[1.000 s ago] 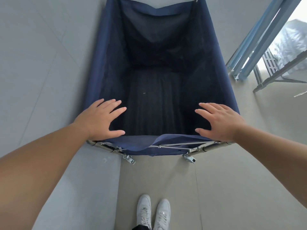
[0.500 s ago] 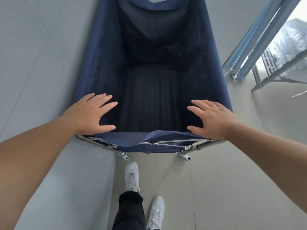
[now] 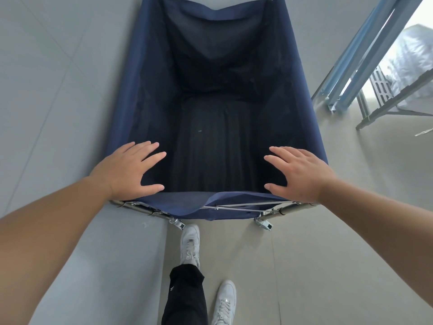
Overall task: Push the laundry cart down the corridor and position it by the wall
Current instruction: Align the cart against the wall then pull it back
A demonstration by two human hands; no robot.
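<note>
Head view, looking down:
Cart [image 3: 140,95]: navy fabric bag on a metal frame, directly ahead of the person. Its left side runs close along the wall; I cannot tell whether the two touch.
Bag interior: dark, with vertical folds down the bottom panel. Nothing visible inside but a tiny pale fleck.
Near rim: fabric sags over a thin cross rod [image 3: 239,205] between the two corner tubes.
Frame [image 3: 288,208]: chrome tubes showing at both near corners, under the hands.
Casters [image 3: 264,224]: two visible below the near rim, on the floor.
Left hand [image 3: 130,171]: palm down on the cart's near-left corner, fingers spread flat and reaching over the opening, thumb along the rim. Pressing, not gripping.
Right hand [image 3: 302,173]: same posture on the near-right corner, fingers splayed, thumb pointing inward along the rim. Not curled around anything.
Arms: both bare and extended forward.
Wall [image 3: 46,113]: pale grey panels with faint seams, filling the left side.
Floor [image 3: 328,266]: light beige, smooth.
Feet: white sneakers. Left shoe [image 3: 191,245] is forward, just behind the left caster; right shoe [image 3: 225,301] is back. Black trouser leg [image 3: 185,299] above the left shoe.
Upper right: slanted blue-grey frame [image 3: 365,50], bright daylight beyond it, a metal rack [image 3: 384,106] standing on the floor.
</note>
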